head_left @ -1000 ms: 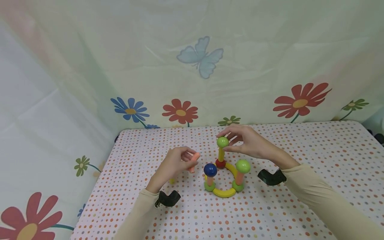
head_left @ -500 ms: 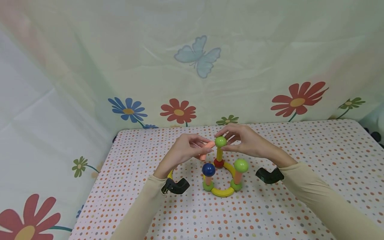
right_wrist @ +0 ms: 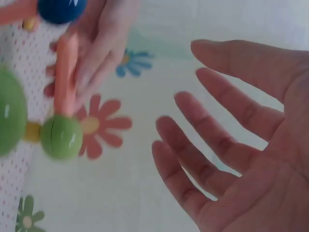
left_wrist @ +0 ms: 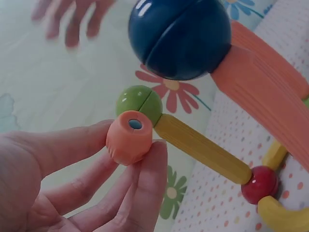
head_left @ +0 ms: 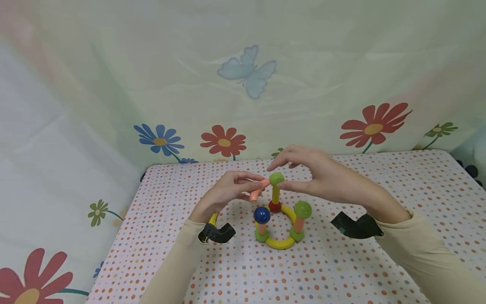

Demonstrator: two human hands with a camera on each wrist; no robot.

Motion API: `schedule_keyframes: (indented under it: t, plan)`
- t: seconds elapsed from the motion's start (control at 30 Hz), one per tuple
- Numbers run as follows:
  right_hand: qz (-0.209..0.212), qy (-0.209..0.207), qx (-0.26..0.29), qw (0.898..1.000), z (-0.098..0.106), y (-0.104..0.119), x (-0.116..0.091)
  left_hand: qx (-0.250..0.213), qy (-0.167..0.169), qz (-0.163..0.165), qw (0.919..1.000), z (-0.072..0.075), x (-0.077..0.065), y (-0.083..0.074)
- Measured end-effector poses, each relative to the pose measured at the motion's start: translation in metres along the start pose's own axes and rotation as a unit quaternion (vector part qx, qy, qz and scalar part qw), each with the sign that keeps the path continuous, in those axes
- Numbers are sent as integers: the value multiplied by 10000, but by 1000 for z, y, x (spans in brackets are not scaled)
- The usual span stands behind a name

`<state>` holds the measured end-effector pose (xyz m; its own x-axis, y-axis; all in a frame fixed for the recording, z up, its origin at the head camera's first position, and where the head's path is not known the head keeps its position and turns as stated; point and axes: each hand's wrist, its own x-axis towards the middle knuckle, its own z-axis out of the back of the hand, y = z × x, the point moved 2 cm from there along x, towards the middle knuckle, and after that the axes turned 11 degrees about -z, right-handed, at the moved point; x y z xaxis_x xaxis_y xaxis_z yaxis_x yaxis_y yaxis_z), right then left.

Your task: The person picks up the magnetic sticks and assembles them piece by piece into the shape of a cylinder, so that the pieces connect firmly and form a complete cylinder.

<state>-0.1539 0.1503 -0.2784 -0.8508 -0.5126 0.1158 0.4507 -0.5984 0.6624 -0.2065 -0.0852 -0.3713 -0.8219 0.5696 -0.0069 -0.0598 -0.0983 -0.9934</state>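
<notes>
A: What has changed in the last half second?
B: The right hand (head_left: 322,175) was gripping the green ball (head_left: 276,178) then. Now it has let go, its fingers spread apart and holding nothing.
A: And the left hand (head_left: 231,190)?
B: It pinches the orange rod (head_left: 256,195) between thumb and fingers, as before. A second ago that rod was well to the left of the ball; now its far end meets the ball's left side.
A: Does the tower still stand?
B: Yes. The ball tops the upright yellow rod (head_left: 276,195), which rises from the red ball (head_left: 275,207) at the back of the ring (head_left: 280,243).
A: Where is it tight?
B: On the near side of the left hand: the blue ball (head_left: 262,215) stands just below the orange rod. The other green ball (head_left: 303,209) rises at the ring's right.
A: And the edges?
B: The table's (head_left: 341,270) back edge runs behind the right hand, close to the flowered cloth (head_left: 303,84). Dotted surface stretches wide to the right of the ring and in front of it.
</notes>
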Motion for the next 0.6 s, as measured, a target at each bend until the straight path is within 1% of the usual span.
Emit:
schedule_keyframes:
  t: [0.07, 0.1, 0.2, 0.27, 0.33, 0.4, 0.5, 0.6]
  plan:
    - [247, 183, -177, 9994, -7, 15, -4, -174, 16, 16, 9998, 1, -1, 0]
    - [306, 291, -291, 9987, -13, 19, -6, -234, 31, 18, 9997, 2, -1, 0]
    - [217, 601, -638, 9959, -36, 25, -9, -295, 18, 33, 9996, 2, -2, 1]
    - [191, 676, -761, 9946, -50, 24, -8, -293, -11, 47, 9996, 2, -2, 2]
    - [183, 669, -766, 9946, -60, 22, -6, -283, -51, 68, 9996, 1, -1, 2]
    - [271, 588, -681, 9956, -66, 20, -4, -268, -76, 76, 9996, 0, -1, 1]
    - [390, 467, -583, 9964, -70, 19, -2, -271, -96, 55, 9996, 0, 0, 0]
    - [407, 362, -523, 9971, -71, 19, 0, -274, -101, 47, 9996, 0, 0, -2]
